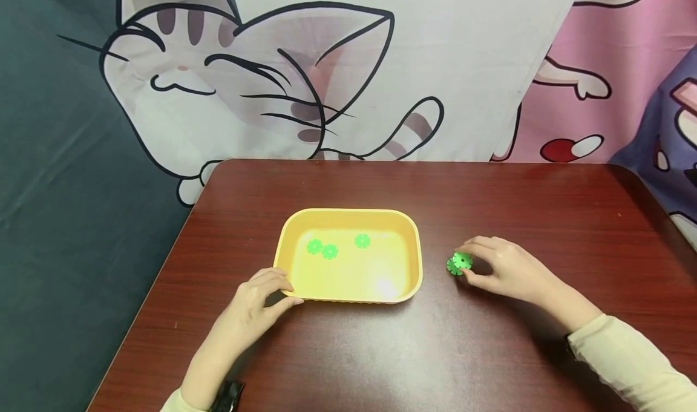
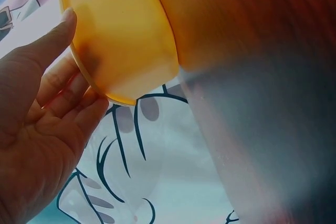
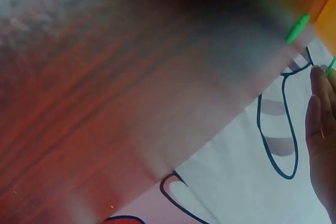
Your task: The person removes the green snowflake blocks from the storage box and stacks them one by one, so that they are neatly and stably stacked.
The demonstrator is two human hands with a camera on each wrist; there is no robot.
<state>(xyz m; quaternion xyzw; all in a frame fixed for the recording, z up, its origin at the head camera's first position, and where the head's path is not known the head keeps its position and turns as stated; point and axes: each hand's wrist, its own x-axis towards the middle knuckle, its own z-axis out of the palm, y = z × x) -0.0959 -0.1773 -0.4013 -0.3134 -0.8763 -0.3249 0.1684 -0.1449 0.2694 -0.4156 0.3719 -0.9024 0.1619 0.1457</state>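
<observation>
A yellow plastic tray (image 1: pixel 343 285) stands on the table with three small green flower-shaped discs (image 1: pixel 330 251) lying apart on its floor, two of them side by side. My left hand (image 1: pixel 253 303) grips the tray's near left corner, fingers over the rim; the left wrist view shows the thumb and fingers about the tray's edge (image 2: pixel 90 80). To the right of the tray, my right hand (image 1: pixel 503 268) pinches one green flower-shaped disc (image 1: pixel 463 261) between thumb and fingers. Another such disc (image 3: pixel 298 28) lies on the table just below it, partly covered in the head view.
The dark red-brown wooden table (image 1: pixel 370 357) has rounded far corners. Behind it hangs a cloth printed with a cartoon cat (image 1: pixel 218 109), with a pink printed cloth (image 1: pixel 626 115) to the right. A dark band (image 1: pixel 227 395) circles the left wrist.
</observation>
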